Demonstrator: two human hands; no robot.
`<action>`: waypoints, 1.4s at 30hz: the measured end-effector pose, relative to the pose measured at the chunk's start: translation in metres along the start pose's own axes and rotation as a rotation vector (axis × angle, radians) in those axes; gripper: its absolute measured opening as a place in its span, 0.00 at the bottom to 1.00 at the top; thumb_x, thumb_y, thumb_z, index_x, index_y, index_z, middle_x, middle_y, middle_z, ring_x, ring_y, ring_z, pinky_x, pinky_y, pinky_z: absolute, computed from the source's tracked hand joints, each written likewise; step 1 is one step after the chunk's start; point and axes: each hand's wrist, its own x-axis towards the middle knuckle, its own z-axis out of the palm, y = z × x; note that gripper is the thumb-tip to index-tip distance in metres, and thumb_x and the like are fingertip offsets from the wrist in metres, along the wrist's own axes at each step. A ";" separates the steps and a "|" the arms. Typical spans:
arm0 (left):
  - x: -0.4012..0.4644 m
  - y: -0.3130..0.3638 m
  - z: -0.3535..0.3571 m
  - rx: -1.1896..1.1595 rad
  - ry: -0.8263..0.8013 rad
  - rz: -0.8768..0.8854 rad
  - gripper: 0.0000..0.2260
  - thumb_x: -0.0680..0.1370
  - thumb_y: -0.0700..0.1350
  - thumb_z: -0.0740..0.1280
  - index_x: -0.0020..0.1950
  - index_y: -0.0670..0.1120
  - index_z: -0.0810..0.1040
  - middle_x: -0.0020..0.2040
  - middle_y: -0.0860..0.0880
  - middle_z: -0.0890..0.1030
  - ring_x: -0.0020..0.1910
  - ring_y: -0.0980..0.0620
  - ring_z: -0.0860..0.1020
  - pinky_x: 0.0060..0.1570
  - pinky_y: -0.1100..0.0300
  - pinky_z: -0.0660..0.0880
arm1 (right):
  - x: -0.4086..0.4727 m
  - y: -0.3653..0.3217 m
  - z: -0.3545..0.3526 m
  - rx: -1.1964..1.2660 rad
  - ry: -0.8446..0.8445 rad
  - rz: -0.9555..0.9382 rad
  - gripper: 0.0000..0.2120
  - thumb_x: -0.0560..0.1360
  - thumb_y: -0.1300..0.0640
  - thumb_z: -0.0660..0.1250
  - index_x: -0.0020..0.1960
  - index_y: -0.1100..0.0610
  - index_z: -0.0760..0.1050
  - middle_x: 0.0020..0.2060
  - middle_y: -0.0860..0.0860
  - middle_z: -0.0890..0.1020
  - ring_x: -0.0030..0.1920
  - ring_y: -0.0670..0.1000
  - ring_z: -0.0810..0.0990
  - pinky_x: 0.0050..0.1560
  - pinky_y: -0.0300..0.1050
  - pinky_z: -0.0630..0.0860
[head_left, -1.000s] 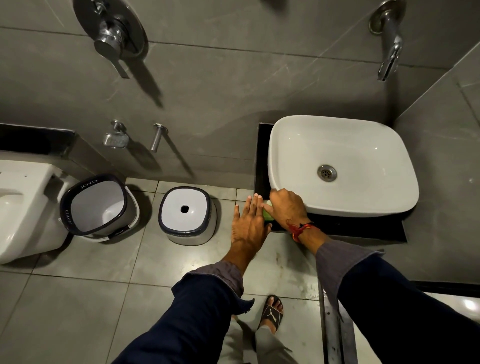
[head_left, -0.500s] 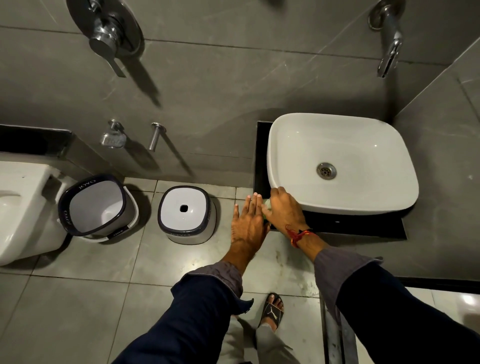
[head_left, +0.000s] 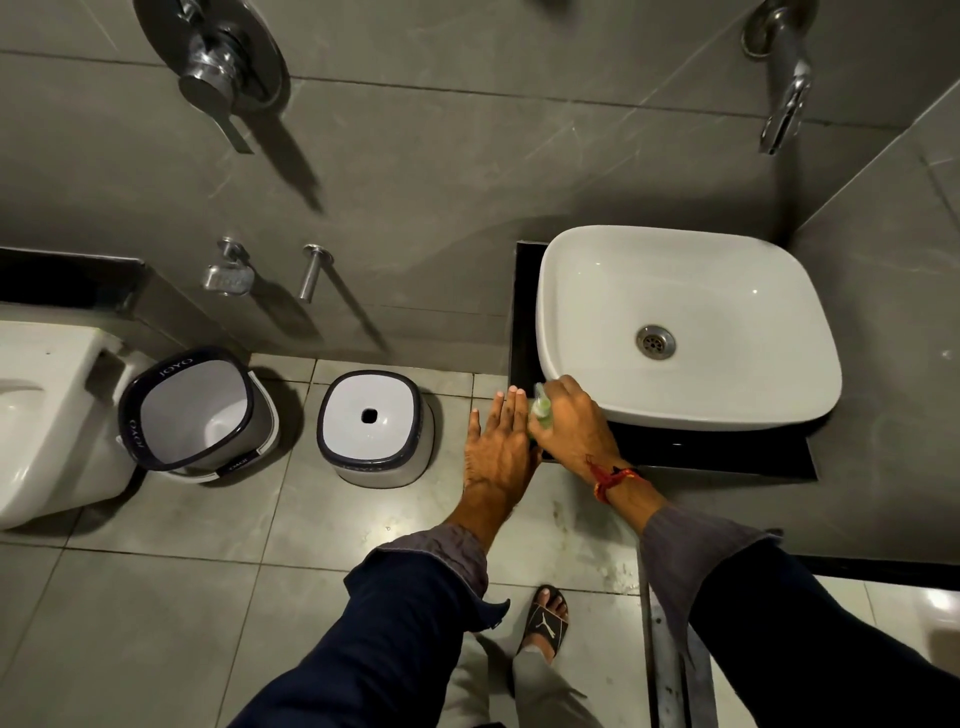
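Observation:
My right hand grips a small green object, mostly hidden under the fingers, at the front left corner of the white basin. Beside it, my left hand is held flat with straight fingers, palm down, touching the right hand's edge at the corner of the black counter. A red thread is tied round my right wrist.
A wall tap hangs above the basin. On the tiled floor stand a white bucket and an upturned white stool. A toilet is at the left. My sandalled foot is below.
My right hand has shifted slightly, so more of the green object shows between the two hands. The left hand has stayed flat in place.

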 end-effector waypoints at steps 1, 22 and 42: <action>0.000 0.000 0.000 0.000 -0.002 -0.005 0.36 0.82 0.60 0.56 0.80 0.43 0.42 0.82 0.45 0.46 0.80 0.46 0.44 0.76 0.41 0.47 | 0.000 0.002 -0.001 0.026 -0.006 0.007 0.16 0.76 0.53 0.67 0.56 0.64 0.76 0.52 0.60 0.78 0.48 0.60 0.80 0.46 0.48 0.77; 0.003 -0.002 0.000 0.004 0.002 0.014 0.37 0.82 0.61 0.57 0.80 0.43 0.43 0.82 0.45 0.48 0.80 0.46 0.46 0.76 0.43 0.46 | -0.011 0.007 0.014 0.100 0.105 0.127 0.17 0.74 0.51 0.69 0.57 0.61 0.75 0.52 0.57 0.79 0.50 0.56 0.79 0.44 0.47 0.77; 0.002 -0.003 -0.005 0.003 -0.011 0.053 0.41 0.80 0.60 0.62 0.80 0.43 0.43 0.82 0.45 0.47 0.80 0.46 0.45 0.77 0.44 0.47 | -0.011 0.011 0.026 0.177 0.141 0.163 0.13 0.74 0.51 0.68 0.53 0.60 0.79 0.50 0.53 0.79 0.48 0.54 0.80 0.43 0.43 0.75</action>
